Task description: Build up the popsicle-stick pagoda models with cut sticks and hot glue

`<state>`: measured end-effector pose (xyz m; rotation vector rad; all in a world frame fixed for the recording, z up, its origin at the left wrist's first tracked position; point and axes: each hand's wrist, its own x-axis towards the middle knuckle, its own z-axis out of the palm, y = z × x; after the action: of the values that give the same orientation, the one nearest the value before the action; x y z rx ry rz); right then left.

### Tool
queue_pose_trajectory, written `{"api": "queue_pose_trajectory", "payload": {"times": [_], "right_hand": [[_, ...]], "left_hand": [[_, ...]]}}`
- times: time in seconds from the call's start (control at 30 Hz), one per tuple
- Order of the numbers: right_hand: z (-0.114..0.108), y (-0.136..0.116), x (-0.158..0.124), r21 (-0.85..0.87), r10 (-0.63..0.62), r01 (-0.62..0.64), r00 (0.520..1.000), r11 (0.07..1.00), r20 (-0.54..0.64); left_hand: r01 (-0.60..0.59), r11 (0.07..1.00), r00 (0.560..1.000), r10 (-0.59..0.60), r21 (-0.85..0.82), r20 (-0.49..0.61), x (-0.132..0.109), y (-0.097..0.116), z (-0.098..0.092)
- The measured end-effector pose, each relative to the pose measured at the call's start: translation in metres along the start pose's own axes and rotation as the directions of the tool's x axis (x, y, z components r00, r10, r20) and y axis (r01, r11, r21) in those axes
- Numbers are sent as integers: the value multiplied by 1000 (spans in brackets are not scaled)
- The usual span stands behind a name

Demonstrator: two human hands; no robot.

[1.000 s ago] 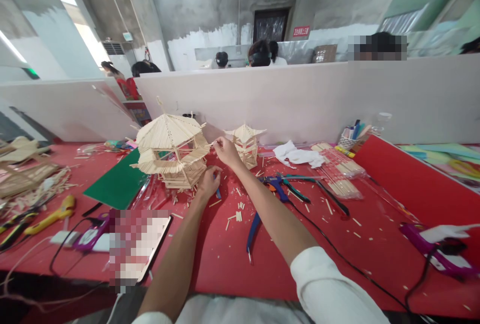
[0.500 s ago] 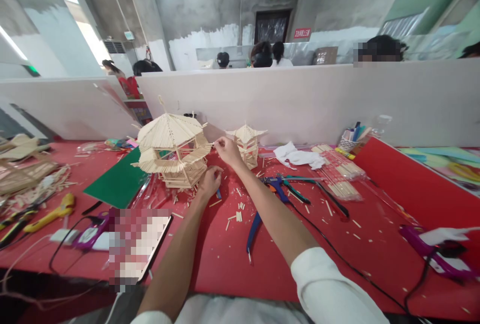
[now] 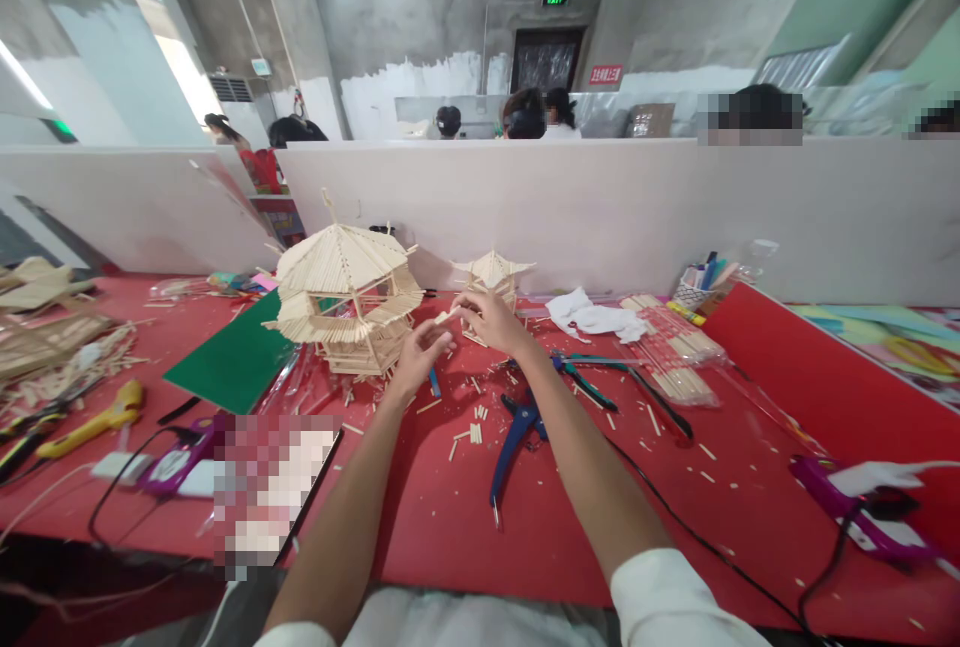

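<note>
Between my two hands is a short pale wooden stick (image 3: 448, 316). My right hand (image 3: 495, 323) pinches it from the right. The fingertips of my left hand (image 3: 420, 355) close on its left end. Just left of the hands stands a large wooden-stick pavilion model (image 3: 341, 262) with a layered, many-sided roof. Behind my right hand is a smaller pavilion model (image 3: 493, 270), its lower part partly hidden by the hand.
A blue glue gun (image 3: 514, 447) lies beside my right forearm, near green-handled pliers (image 3: 592, 387). Bagged sticks (image 3: 682, 357), a white cloth (image 3: 596, 315) and a red board (image 3: 817, 397) are to the right. Leftward are a green board (image 3: 232, 357), a phone and a yellow tool (image 3: 97, 422).
My right hand has drawn back from the large pavilion's eave toward me and to the right. My left hand has risen slightly, and the hands now meet at the stick.
</note>
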<state>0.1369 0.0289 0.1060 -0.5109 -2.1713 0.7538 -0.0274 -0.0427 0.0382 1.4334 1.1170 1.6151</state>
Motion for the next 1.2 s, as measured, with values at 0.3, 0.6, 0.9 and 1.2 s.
{"api": "queue_pose_trajectory", "payload": {"times": [0.3, 0.6, 0.9, 1.2], "right_hand": [[-19, -3, -15, -83, -153, 161, 984, 983, 93], [-25, -6, -19, -108, -103, 111, 991, 988, 83], [-17, -7, -17, 7, 6, -6, 999, 1000, 44], [-14, 1, -16, 109, 74, -72, 997, 991, -20]], "left_hand": [[-11, 999, 1000, 11, -45, -3, -6, 10, 6], [-35, 999, 999, 35, 13, -28, -6, 18, 12], [-63, 995, 995, 69, 77, -69, -5, 16, 12], [-70, 997, 995, 68, -26, -72, -5, 12, 12]]}}
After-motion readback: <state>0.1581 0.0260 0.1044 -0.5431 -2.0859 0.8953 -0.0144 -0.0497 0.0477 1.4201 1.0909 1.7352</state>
